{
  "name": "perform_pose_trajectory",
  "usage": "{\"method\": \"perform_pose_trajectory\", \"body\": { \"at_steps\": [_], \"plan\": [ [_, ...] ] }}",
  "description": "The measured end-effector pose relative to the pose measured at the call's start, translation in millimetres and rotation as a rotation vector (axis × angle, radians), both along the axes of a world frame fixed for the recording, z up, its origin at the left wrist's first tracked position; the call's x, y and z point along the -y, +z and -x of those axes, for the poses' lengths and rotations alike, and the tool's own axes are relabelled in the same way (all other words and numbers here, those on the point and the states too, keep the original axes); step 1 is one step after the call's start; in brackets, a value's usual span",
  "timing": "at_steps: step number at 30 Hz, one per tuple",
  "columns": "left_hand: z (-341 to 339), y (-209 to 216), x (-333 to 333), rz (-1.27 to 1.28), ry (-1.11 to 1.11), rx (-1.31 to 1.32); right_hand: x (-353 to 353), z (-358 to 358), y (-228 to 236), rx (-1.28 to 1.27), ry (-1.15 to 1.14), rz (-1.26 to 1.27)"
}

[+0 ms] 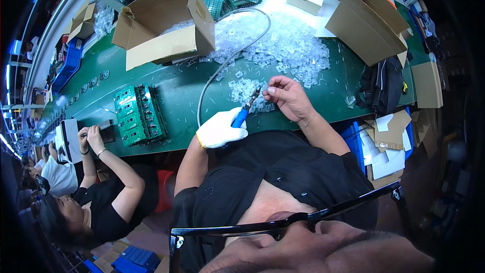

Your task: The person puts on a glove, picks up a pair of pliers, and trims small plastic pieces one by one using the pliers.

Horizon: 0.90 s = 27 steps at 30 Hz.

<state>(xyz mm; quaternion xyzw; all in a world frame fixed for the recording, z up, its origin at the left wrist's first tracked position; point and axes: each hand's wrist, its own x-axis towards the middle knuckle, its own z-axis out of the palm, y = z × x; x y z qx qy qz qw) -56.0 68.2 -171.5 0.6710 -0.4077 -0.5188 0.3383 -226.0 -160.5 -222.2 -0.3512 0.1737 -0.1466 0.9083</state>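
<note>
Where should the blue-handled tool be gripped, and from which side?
Probably best by the blue handle, coming from its near, lower-left side, where the gloved left hand has it. The handle is the thicker part, and it slants up and rightward in the view, so this approach stays clear of the narrow metal tip at the far end.

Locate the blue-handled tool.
Central head view: the blue-handled tool is in the white-gloved left hand, just left of the bare right hand.

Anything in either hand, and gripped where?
White-gloved left hand: blue-handled metal tool, by the handle. Bare right hand: apparently a small clear plastic piece, hold unclear.
</note>
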Motion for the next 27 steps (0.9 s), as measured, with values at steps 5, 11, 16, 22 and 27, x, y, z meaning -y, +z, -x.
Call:
{"method": "perform_pose_trajectory", "body": {
  "at_steps": [5,11,16,22,27],
  "plan": [
    [-2,-5,-4,0.022,-0.002,-0.029,-7,-6,1,-0.014,-0.004,0.016],
    [-3,0,-4,0.016,-0.019,-0.043,-8,-6,0,-0.017,-0.023,0.081],
    [-1,-1,0,-0.030,-0.049,0.069,-5,-3,-2,-0.056,-0.013,0.138],
    [1,-2,1,-0.054,-0.039,0.182,-3,5,-1,-0.124,-0.004,0.145],
    [-7,-9,-4,-0.052,0.069,-0.275,1,13,-15,-0.349,0.001,0.749]
  ]
}}
